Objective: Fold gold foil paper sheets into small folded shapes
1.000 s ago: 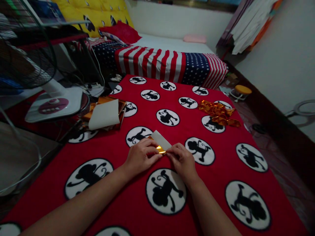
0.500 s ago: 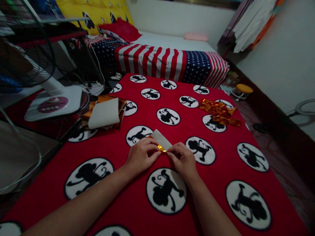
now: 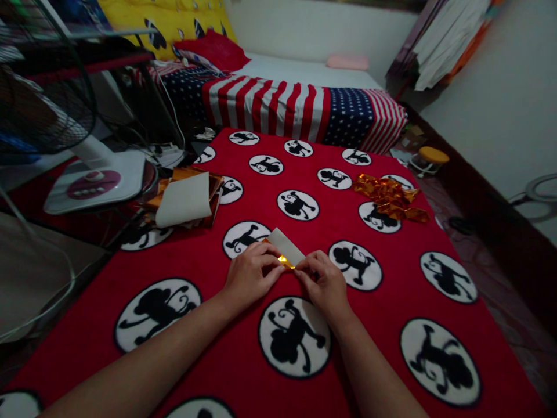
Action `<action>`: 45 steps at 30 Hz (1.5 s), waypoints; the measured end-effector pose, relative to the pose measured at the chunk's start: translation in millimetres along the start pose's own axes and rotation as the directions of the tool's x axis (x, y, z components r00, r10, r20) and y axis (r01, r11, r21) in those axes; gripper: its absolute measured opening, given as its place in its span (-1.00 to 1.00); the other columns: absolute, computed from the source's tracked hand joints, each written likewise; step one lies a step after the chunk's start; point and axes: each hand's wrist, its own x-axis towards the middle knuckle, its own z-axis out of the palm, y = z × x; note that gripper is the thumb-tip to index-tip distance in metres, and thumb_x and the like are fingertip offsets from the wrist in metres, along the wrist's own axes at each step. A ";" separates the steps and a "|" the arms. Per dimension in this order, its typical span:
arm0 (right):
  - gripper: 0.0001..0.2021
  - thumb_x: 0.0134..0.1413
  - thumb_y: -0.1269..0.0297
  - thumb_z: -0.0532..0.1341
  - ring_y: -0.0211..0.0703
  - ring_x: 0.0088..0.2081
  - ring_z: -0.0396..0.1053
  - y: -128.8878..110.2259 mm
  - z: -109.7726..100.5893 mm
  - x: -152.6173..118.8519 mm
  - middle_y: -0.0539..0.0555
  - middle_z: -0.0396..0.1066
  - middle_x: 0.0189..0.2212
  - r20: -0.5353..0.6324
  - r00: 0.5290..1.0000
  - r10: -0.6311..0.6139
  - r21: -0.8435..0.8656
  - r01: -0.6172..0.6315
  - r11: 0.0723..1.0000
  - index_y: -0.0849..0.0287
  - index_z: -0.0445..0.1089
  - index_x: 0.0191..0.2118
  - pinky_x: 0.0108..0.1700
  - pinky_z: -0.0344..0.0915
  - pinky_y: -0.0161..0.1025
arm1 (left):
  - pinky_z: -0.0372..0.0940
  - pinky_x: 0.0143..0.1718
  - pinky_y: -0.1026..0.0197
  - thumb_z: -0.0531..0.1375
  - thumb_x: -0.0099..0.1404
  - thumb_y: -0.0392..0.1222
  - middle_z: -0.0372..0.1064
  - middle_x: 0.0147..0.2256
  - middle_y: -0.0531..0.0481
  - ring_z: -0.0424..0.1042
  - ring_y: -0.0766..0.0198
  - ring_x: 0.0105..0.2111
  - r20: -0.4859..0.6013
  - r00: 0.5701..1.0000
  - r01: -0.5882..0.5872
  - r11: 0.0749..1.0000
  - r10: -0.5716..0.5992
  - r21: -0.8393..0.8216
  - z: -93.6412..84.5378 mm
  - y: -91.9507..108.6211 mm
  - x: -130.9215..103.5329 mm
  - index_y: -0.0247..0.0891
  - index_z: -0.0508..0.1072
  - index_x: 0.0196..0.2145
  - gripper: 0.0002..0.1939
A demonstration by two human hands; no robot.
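A sheet of gold foil paper point(image 3: 286, 247) lies on the red cloth, its pale backing upward and its near edge turned over to show a shiny gold strip. My left hand point(image 3: 256, 270) pinches that folded edge between thumb and fingers on the left. At the right end of the strip, my right hand point(image 3: 322, 278) pinches the same paper, thumb and forefinger together. Parts of the fold are hidden under my fingers.
A stack of foil paper point(image 3: 185, 200) rests at the cloth's left edge, beside a fan base point(image 3: 96, 183). Folded gold foil pieces point(image 3: 387, 194) lie at the right. Beyond the red monkey-print cloth point(image 3: 270, 191) stands a bed point(image 3: 270, 107); a yellow stool point(image 3: 434, 155) is on the floor.
Both hands keep their hold on the foil paper with hardly any movement. The view has shifted very slightly.
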 end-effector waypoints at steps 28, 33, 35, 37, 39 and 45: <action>-0.89 0.07 0.42 0.24 -0.24 -0.40 0.33 -1.6 -2.7 -9.1 0.01 0.37 -0.39 -0.011 1.000 -0.005 -0.008 0.004 1.000 0.08 0.50 -0.32 -0.39 0.20 -0.31 | 0.35 -0.08 0.07 0.26 0.20 -0.22 0.43 -0.15 -0.02 0.37 0.16 -0.09 0.000 0.996 -0.089 0.996 0.089 0.015 -1.3 0.7 -4.3 -0.14 0.55 -0.39 -0.95; -0.90 0.10 0.39 0.25 -0.22 -0.37 0.36 -3.8 -2.7 -7.9 0.01 0.38 -0.40 -0.009 1.000 0.008 -0.044 -0.008 0.999 0.07 0.51 -0.32 -0.38 0.21 -0.31 | 0.35 -0.09 0.07 0.25 0.21 -0.22 0.43 -0.14 -0.01 0.37 0.16 -0.08 0.003 0.997 -0.078 0.997 0.078 0.014 -0.6 -0.6 -3.8 -0.13 0.55 -0.36 -0.94; -0.91 0.10 0.37 0.25 -0.22 -0.37 0.37 -4.7 -2.3 -7.2 0.00 0.38 -0.40 -0.005 1.000 0.023 -0.058 -0.024 0.998 0.06 0.51 -0.32 -0.38 0.21 -0.31 | 0.35 -0.07 0.07 0.25 0.21 -0.22 0.44 -0.14 -0.01 0.37 0.15 -0.07 0.001 0.997 -0.073 0.997 0.073 0.011 -0.3 -1.0 -3.1 -0.13 0.56 -0.34 -0.93; -0.92 0.10 0.36 0.26 -0.21 -0.35 0.37 -5.5 -1.8 -6.4 0.00 0.39 -0.39 -0.004 0.999 0.038 -0.078 -0.038 0.996 0.06 0.51 -0.33 -0.37 0.20 -0.30 | 0.35 -0.08 0.08 0.25 0.22 -0.21 0.44 -0.14 -0.01 0.36 0.15 -0.06 0.002 0.998 -0.061 0.998 0.061 0.006 -0.1 -1.1 -2.2 -0.14 0.56 -0.33 -0.92; -0.93 0.11 0.34 0.25 -0.21 -0.36 0.37 -6.4 -1.3 -5.6 0.00 0.40 -0.39 -0.007 0.999 0.049 -0.104 -0.050 0.993 0.05 0.50 -0.34 -0.38 0.19 -0.30 | 0.35 -0.09 0.08 0.25 0.22 -0.20 0.44 -0.15 -0.01 0.36 0.16 -0.07 0.005 0.999 -0.040 0.999 0.040 0.002 0.1 -0.9 -1.0 -0.14 0.56 -0.35 -0.93; -0.92 0.14 0.30 0.23 -0.20 -0.34 0.37 -9.0 -0.7 -5.4 -0.01 0.40 -0.38 0.003 0.996 0.087 -0.165 -0.085 0.983 0.05 0.49 -0.34 -0.36 0.17 -0.29 | 0.31 -0.08 0.05 0.24 0.22 -0.25 0.45 -0.21 -0.01 0.37 0.16 -0.13 -0.006 1.000 -0.011 1.000 0.010 -0.021 2.0 0.6 2.9 -0.17 0.55 -0.40 -0.93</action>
